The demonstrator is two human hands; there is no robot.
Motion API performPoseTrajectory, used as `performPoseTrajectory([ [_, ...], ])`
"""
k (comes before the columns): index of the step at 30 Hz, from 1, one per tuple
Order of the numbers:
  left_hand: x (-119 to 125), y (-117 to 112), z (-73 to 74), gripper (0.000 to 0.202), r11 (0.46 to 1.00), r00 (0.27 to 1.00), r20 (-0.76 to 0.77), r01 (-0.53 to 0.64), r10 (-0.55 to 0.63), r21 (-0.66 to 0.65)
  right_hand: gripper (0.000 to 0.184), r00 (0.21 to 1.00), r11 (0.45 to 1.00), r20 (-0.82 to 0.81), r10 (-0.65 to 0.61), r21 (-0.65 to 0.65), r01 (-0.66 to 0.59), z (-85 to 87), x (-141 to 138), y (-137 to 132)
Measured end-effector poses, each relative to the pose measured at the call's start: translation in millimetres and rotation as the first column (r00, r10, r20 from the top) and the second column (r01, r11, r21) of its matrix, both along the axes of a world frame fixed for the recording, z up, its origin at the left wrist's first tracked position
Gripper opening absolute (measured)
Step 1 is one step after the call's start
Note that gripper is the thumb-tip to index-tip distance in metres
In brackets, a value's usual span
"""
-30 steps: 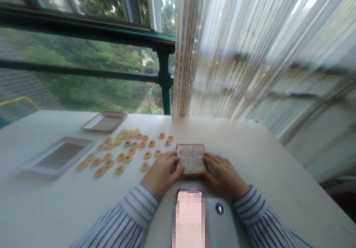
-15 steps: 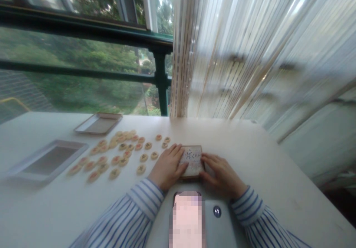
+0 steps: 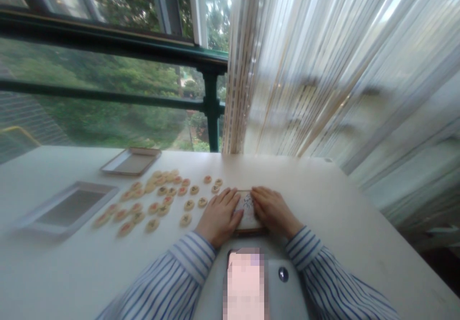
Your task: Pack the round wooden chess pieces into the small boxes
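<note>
Two shallow trays are lying on the left of the tabletop [image 3: 341,224], the nearer tray [image 3: 82,184] and the farther tray [image 3: 118,172], each showing just a bare bottom. Round pieces [image 3: 161,198] are lying loose to their right. The left hand [image 3: 220,212] and right hand [image 3: 271,210] are resting flat on a small printed box [image 3: 247,206] at the near middle, fingers stretched out, not curling around it. The hands are covering most of its print, and blur is making the pieces' markings unreadable.

Nothing readable: brush marks on the box [image 3: 247,208] at six o'clock and on the discs [image 3: 162,200] are blurred.
</note>
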State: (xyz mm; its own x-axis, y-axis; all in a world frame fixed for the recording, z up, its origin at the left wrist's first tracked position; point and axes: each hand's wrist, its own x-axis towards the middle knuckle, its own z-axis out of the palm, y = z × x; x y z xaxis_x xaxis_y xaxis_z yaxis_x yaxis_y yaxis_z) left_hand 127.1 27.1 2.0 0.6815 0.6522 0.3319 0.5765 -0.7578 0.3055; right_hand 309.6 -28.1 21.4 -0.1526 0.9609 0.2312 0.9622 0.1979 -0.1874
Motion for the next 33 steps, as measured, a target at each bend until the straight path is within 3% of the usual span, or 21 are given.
performPoseTrajectory([
  [7,1,2,-3.4,0.041,1.000,0.996,0.091,0.020,-0.020,0.002,0.033,0.982,0.982,-0.045,-0.182,0.045,0.184,2.2,4,-19],
  [11,1,1,-2.9,0.039,1.000,0.991,0.137,-0.004,0.005,-0.010,0.031,0.969,0.974,-0.099,-0.227,-0.030,0.225,2.6,-4,-28],
  [16,0,-3,-1.4,0.039,0.992,0.977,0.182,-0.099,0.111,-0.076,0.030,0.960,0.967,-0.123,-0.253,-0.056,0.247,-0.9,-6,-31],
  [22,-5,-5,1.3,0.037,0.945,0.933,0.244,-0.201,0.266,-0.258,0.031,0.961,0.972,-0.152,-0.231,-0.066,0.224,-2.2,-4,-30],
  [26,-8,-4,2.1,0.036,0.871,0.896,0.328,-0.116,0.299,-0.477,0.031,0.962,0.975,-0.158,-0.221,-0.070,0.212,-1.9,-3,-31],
  [30,-9,-2,5.7,0.037,0.754,0.830,0.421,0.001,0.366,-0.657,0.030,0.963,0.974,-0.158,-0.220,-0.084,0.209,-1.2,-3,-30],
  [33,-8,-1,7.6,0.035,0.636,0.750,0.477,0.099,0.457,-0.765,0.030,0.962,0.974,-0.162,-0.219,-0.095,0.205,-1.1,-3,-30],
])
